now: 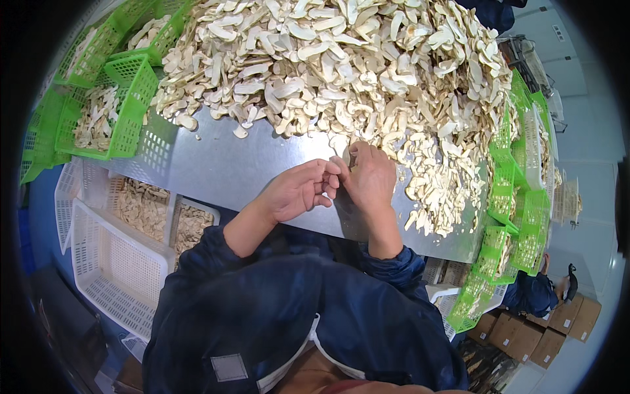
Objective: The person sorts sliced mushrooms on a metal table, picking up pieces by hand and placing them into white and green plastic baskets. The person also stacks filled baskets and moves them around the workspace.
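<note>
A large heap of sliced mushrooms (339, 64) covers the far part of a metal table (216, 162). At the near edge of the heap, my right hand (371, 175) is bent with its fingertips down at a mushroom slice (339, 144); whether it grips the slice cannot be told. My left hand (302, 189) is beside it, palm partly up with curled fingers, its index fingertip touching or nearly touching the right thumb. No slice shows in the left hand. Smaller mushroom pieces (435, 192) lie to the right of my right hand.
Green baskets (140, 106) with mushroom slices stand at the left, and more green baskets (531, 231) line the right edge. White crates (118, 266) are below the table at the left. Another person (531, 295) is at the lower right near cardboard boxes (521, 340).
</note>
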Demonstrator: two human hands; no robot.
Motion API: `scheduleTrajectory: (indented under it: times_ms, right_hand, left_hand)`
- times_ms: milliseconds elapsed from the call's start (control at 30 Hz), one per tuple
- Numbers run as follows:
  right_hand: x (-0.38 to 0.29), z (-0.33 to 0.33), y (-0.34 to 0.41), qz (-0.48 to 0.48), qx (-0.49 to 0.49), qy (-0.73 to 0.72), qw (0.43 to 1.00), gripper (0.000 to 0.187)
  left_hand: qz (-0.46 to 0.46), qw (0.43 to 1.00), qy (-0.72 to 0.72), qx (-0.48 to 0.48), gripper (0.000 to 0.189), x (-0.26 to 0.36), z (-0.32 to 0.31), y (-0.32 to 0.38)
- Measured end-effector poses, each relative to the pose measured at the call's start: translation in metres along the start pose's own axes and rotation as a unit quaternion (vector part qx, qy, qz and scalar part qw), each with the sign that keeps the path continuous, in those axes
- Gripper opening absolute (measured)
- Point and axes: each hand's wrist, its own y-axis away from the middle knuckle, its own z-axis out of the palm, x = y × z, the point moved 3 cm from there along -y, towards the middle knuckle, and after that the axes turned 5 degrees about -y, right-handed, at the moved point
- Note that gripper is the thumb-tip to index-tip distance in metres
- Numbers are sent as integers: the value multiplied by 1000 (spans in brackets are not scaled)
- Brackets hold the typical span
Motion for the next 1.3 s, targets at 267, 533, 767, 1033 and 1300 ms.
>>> scheduleTrajectory:
  times_ms: [267,533,767,1033,1300]
  right_hand:
    - [17,-8,0,-37,85,15,996,17]
    - [46,-11,11,174,-102,-409,890,26]
    - [80,-35,14,192,57,-195,960,25]
    - [67,-31,3,50,86,-94,991,31]
    - [61,-22,-3,11,85,-67,994,35]
  left_hand:
    - [-1,1000,-3,-26,35,-1,-7,0]
    - [19,998,50,24,45,-3,6,-20]
    - [-5,994,106,-27,43,-7,-1,-31]
    - [-36,997,68,29,29,-11,6,-31]
    - [-44,997,65,-4,24,-8,6,-29]
